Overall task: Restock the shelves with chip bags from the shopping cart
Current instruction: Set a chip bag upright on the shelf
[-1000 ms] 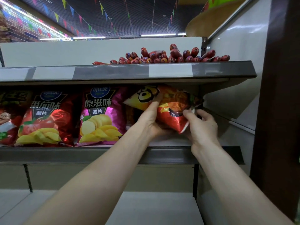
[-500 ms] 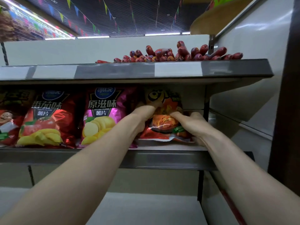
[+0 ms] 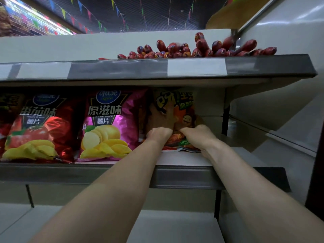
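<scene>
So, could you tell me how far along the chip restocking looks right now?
Done: the red bag and pink bag stand upright on the shelf. In hand: the orange bag, upright at the row's right end, left hand pressing its front, right hand gripping its lower corner. Left: releasing it; the cart is out of view, so remaining bags cannot be judged.

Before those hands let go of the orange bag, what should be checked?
1. The orange chip bag is upright on the middle shelf: ok.
2. Its front print faces outward: ok.
3. Its bottom sits back from the shelf's front rim: ok.
4. Gap to the pink chip bag: cannot tell, the left hand covers it.
5. Stands unaided: cannot tell; left hand presses its front, right hand grips its lower right.
</scene>
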Motion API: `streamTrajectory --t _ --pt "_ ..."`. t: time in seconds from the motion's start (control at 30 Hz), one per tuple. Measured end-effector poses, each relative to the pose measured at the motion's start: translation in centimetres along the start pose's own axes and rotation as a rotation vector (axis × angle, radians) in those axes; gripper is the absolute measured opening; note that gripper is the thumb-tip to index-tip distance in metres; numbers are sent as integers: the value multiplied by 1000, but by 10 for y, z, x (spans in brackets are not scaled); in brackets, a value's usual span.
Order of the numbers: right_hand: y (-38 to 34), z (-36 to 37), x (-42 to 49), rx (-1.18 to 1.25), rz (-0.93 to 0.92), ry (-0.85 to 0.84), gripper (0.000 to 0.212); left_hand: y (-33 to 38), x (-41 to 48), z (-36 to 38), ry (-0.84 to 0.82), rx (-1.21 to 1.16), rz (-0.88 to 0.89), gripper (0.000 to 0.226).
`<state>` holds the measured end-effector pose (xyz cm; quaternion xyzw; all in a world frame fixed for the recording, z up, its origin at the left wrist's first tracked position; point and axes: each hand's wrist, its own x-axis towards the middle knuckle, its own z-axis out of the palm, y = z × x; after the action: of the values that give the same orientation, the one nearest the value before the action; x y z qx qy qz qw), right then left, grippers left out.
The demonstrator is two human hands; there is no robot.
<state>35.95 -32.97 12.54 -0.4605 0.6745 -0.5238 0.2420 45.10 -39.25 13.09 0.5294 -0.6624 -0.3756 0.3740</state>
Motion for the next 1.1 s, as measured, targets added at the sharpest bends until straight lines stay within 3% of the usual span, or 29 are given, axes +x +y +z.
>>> streamTrajectory --t 0.1,0.2,0.27,0.33,0.37,0.47,0.57,0.63,0.7,0.83,0.97,1.1 --pt "2 -2 -7 -21 -52 -62 16 -5 0 3 -45 8 26 43" --pt "4 -3 -11 -192 -58 -90 15 -4 -5 1 -59 -111 -8 38" --pt "6 -1 -10 -281 -40 -80 17 -4 -3 4 97 -29 166 48" --pt "7 2 -7 -357 -29 -50 24 -4 3 4 412 182 454 60" --pt "7 3 -5 -397 -21 -29 26 -5 7 4 492 270 530 61" --pt "5 4 -10 -597 -50 55 33 -4 16 6 642 511 691 52" --pt "1 8 -16 -861 -246 170 65 -2 16 4 693 631 775 42" --pt "0 9 -19 -904 -379 187 81 -1 14 3 619 620 798 38" --pt "0 9 -22 -946 -409 161 69 -2 11 5 496 557 712 41" --pt "-1 8 -22 -1006 -374 104 33 -6 -8 3 443 556 694 47" --pt "-5 11 -21 -1032 -351 77 32 -8 -17 -9 159 797 574 63" --pt "-10 10 -24 -1040 -325 55 35 0 -26 -14 105 845 496 70"
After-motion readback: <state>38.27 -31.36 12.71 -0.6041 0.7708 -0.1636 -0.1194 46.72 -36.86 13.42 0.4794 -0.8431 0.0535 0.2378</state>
